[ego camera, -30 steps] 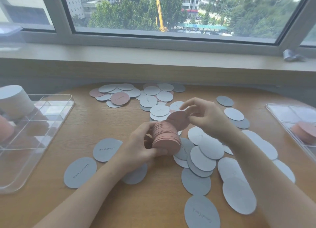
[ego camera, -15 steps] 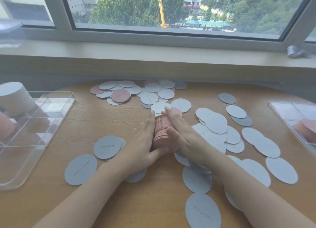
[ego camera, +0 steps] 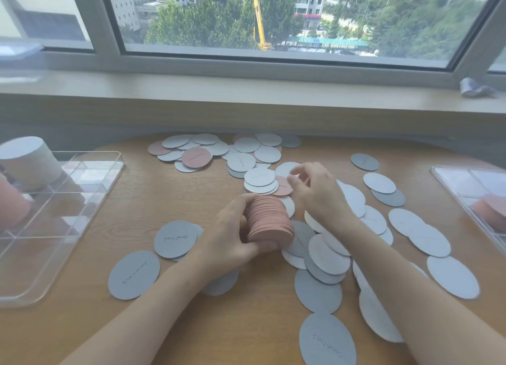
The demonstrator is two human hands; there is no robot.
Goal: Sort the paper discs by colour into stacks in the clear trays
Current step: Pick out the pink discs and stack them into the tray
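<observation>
Head view: two clear trays, the left tray (ego camera: 90, 200) holding one white stack (ego camera: 27, 163) and one pink stack (ego camera: 11, 203), the right tray (ego camera: 451, 181) one pink pile (ego camera: 490, 208). Left hand (ego camera: 232, 236) has its fingers (ego camera: 238, 208) curled tight around a thick pink stack (ego camera: 269, 222) on edge at mid-table. Right hand (ego camera: 317, 189), just behind it, pinches at a loose pink disc (ego camera: 282, 185). Grey and white discs litter the wooden table (ego camera: 164, 200); a window (ego camera: 273, 16) looks onto trees.
</observation>
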